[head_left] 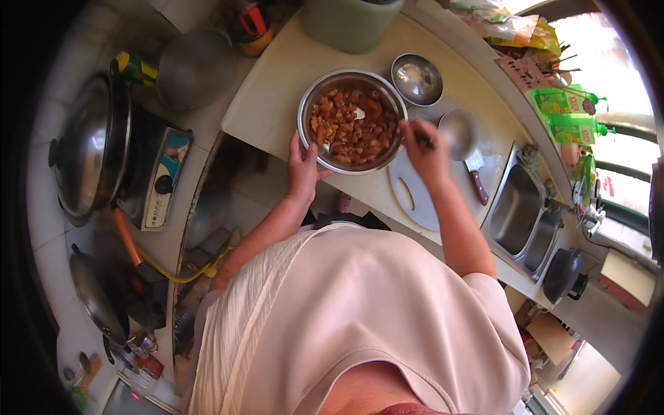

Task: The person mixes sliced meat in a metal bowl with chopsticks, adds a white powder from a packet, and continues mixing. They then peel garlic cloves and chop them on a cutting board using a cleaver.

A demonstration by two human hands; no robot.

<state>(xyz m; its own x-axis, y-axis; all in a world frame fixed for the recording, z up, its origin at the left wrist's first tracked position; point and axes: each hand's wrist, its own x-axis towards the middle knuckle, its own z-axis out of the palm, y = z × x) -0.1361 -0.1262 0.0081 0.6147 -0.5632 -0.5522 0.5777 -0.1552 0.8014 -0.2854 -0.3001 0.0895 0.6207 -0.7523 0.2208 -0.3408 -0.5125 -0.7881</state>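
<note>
A stainless steel mixing bowl (353,168) holds diced raw meat (350,127) in a reddish-brown coating, with small white patches on it. My left hand (302,168) grips the bowl's near left side, thumb against the outer wall. At the right rim, my right hand (426,153) is closed around a dark utensil handle (426,142); the utensil's working end cannot be made out. Just beyond the bowl stands a smaller metal bowl (416,80) with a shiny inside. Another metal bowl (458,135) lies right of my right hand, partly blurred.
A white cutting board (412,194) and a cleaver (477,179) lie to the right, before a double sink (514,202). Behind the bowls stands a green container (353,23). At left are a lidded wok (88,148) on a portable gas stove (165,179) and a grey pan (197,70).
</note>
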